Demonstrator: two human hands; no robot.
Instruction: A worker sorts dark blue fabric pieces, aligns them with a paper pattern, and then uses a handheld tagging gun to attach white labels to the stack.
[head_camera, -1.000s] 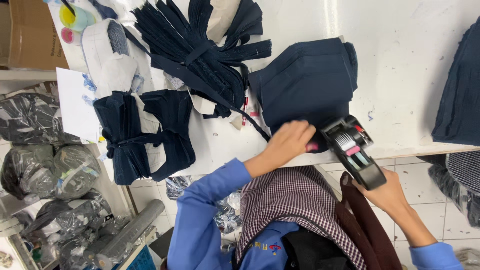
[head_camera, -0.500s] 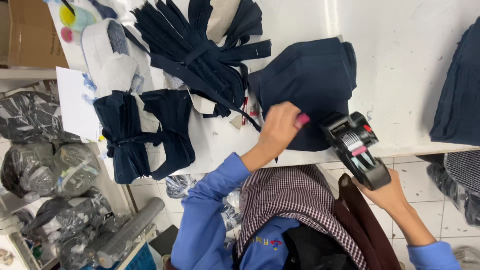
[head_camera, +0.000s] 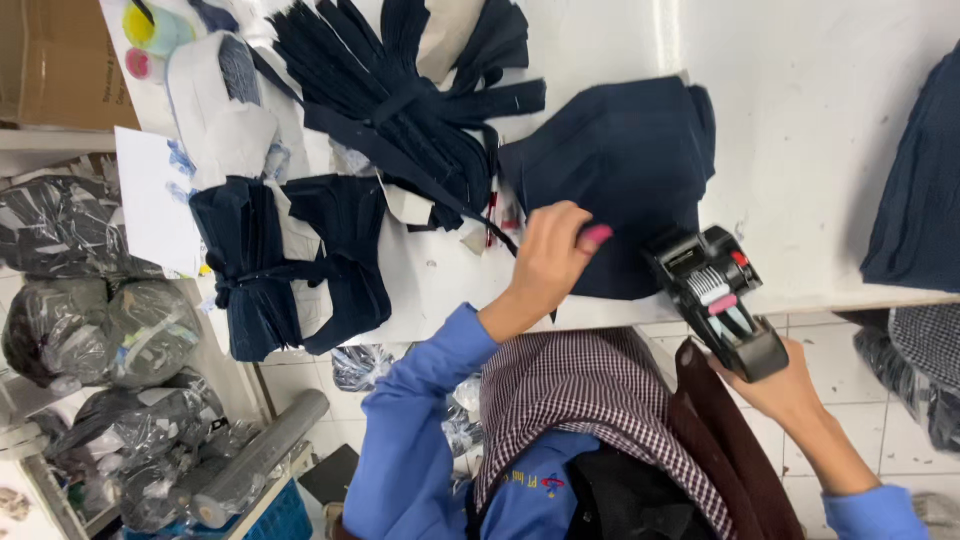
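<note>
Fingertips (head_camera: 590, 237) of the left hand (head_camera: 548, 262), one capped in a pink thimble, curl lightly on the near edge of a stack of navy fabric pieces (head_camera: 615, 165), pressing rather than gripping. Beyond them the stack lies flat on the white table (head_camera: 800, 100). The right hand (head_camera: 785, 385) is clenched around a black label gun (head_camera: 715, 300), its head just beside the stack's corner. The cloth looks soft, light and limp; it is best pinched at an edge.
</note>
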